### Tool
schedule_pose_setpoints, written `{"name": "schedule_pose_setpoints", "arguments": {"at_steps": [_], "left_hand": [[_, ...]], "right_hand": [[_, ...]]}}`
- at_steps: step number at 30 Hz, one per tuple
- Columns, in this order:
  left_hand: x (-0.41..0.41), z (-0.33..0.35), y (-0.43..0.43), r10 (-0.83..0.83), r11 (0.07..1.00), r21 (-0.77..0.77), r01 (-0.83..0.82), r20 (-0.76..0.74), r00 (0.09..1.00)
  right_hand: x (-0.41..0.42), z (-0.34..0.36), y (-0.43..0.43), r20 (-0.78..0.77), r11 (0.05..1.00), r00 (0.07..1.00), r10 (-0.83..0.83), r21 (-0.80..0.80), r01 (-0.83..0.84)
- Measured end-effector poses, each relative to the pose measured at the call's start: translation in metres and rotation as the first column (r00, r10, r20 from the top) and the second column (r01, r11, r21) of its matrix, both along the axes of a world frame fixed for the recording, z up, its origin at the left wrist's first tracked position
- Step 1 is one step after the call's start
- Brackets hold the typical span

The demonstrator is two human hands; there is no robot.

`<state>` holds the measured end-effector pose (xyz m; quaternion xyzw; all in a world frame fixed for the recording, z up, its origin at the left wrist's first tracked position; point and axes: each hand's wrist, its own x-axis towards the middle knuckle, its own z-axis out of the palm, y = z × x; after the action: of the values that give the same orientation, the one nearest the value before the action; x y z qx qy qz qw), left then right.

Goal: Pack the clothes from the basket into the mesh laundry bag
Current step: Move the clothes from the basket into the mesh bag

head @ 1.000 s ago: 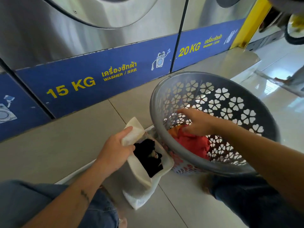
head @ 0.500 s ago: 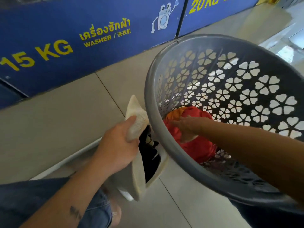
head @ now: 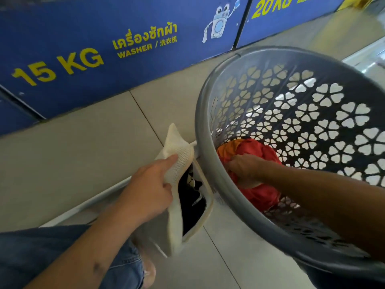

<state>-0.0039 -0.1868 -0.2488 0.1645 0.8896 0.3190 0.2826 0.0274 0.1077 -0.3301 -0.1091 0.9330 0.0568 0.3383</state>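
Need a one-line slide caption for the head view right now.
Left hand holds the mesh laundry bag open while right hand grasps red clothing inside the grey basket.

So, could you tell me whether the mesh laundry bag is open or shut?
Open: the left hand holds the mesh laundry bag apart, black clothing showing.

Basket [head: 245, 209] grey w/ flower-shaped cutouts; clothes inside red [head: 260, 192] & orange [head: 227, 150]. Mesh bag [head: 177, 151] cream, black garment [head: 191, 203] in it w/ white marks. Washer panel [head: 116, 59] blue w/ yellow lettering, floor [head: 83, 155] beige tile, jeans [head: 41, 253] blue.
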Motion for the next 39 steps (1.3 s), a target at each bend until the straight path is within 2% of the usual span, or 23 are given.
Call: {"name": "schedule_pose_setpoints", "arguments": {"at_steps": [3,5,9,12,15,18,20,22,24,26,27,28,29,30,32,33,34,35,37,38,39], "left_hand": [[0.004,0.012,-0.001,-0.005,1.000,0.021,0.005,0.010,1.000],[0.009,0.023,-0.001,-0.013,0.998,0.060,0.013,0.003,1.000],[0.024,0.046,-0.005,-0.003,0.991,0.136,0.007,-0.024,1.000],[0.036,0.065,-0.010,0.070,0.972,0.224,-0.065,-0.014,0.997],[0.044,0.081,-0.018,0.165,0.924,0.339,-0.177,0.064,0.984],[0.051,0.099,-0.022,0.214,0.874,0.433,-0.220,0.064,0.975],[0.053,0.114,-0.025,0.248,0.822,0.510,-0.253,0.079,0.966],[0.054,0.130,-0.031,0.247,0.772,0.572,-0.275,0.128,0.960],[0.050,0.141,-0.037,0.230,0.732,0.623,-0.275,0.154,0.961],[0.050,0.147,-0.041,0.194,0.699,0.667,-0.259,0.172,0.966],[0.050,0.151,-0.042,0.170,0.687,0.684,-0.245,0.176,0.970],[0.049,0.153,-0.042,0.155,0.675,0.699,-0.238,0.181,0.971],[0.047,0.155,-0.043,0.137,0.661,0.714,-0.230,0.187,0.973],[0.045,0.157,-0.044,0.124,0.643,0.729,-0.233,0.202,0.972],[0.043,0.160,-0.047,0.098,0.606,0.757,-0.245,0.235,0.967],[0.041,0.160,-0.048,0.092,0.597,0.763,-0.248,0.242,0.966],[0.040,0.159,-0.048,0.095,0.595,0.762,-0.257,0.251,0.963],[0.040,0.159,-0.049,0.093,0.591,0.762,-0.263,0.260,0.961],[0.042,0.157,-0.048,0.085,0.589,0.759,-0.277,0.283,0.955],[0.043,0.156,-0.047,0.082,0.593,0.755,-0.280,0.290,0.954],[0.044,0.155,-0.046,0.077,0.597,0.753,-0.276,0.289,0.954]], "right_hand": [[0.011,0.045,0.001,-0.128,0.992,0.991,-0.049,-0.121,0.033],[0.027,0.082,-0.004,-0.200,0.977,0.970,-0.138,-0.187,0.100],[0.064,0.148,-0.019,-0.276,0.908,0.903,-0.331,-0.354,0.225],[0.090,0.184,-0.037,-0.386,0.875,0.822,-0.417,-0.416,0.248],[0.107,0.208,-0.055,-0.525,0.868,0.726,-0.445,-0.452,0.205],[0.115,0.232,-0.071,-0.610,0.848,0.630,-0.481,-0.505,0.159],[0.118,0.248,-0.084,-0.671,0.827,0.535,-0.514,-0.552,0.102],[0.122,0.263,-0.099,-0.682,0.752,0.416,-0.601,-0.660,0.004],[0.126,0.274,-0.116,-0.593,0.597,0.361,-0.720,-0.794,-0.113],[0.128,0.280,-0.134,-0.444,0.417,0.375,-0.814,-0.895,-0.157],[0.126,0.279,-0.141,-0.404,0.367,0.379,-0.833,-0.915,-0.169],[0.123,0.276,-0.146,-0.400,0.363,0.384,-0.832,-0.916,-0.170],[0.121,0.271,-0.149,-0.419,0.403,0.423,-0.803,-0.906,-0.132],[0.117,0.266,-0.150,-0.437,0.477,0.517,-0.736,-0.877,-0.062],[0.114,0.254,-0.150,-0.386,0.648,0.772,-0.505,-0.761,0.043],[0.114,0.250,-0.149,-0.330,0.674,0.845,-0.421,-0.738,0.048],[0.113,0.249,-0.147,-0.309,0.659,0.863,-0.400,-0.751,0.036],[0.112,0.250,-0.146,-0.323,0.620,0.840,-0.436,-0.785,0.020],[0.107,0.249,-0.139,-0.344,0.545,0.738,-0.581,-0.837,0.038],[0.103,0.246,-0.136,-0.353,0.551,0.700,-0.621,-0.832,0.069],[0.100,0.242,-0.134,-0.393,0.600,0.675,-0.625,-0.794,0.093]]}}
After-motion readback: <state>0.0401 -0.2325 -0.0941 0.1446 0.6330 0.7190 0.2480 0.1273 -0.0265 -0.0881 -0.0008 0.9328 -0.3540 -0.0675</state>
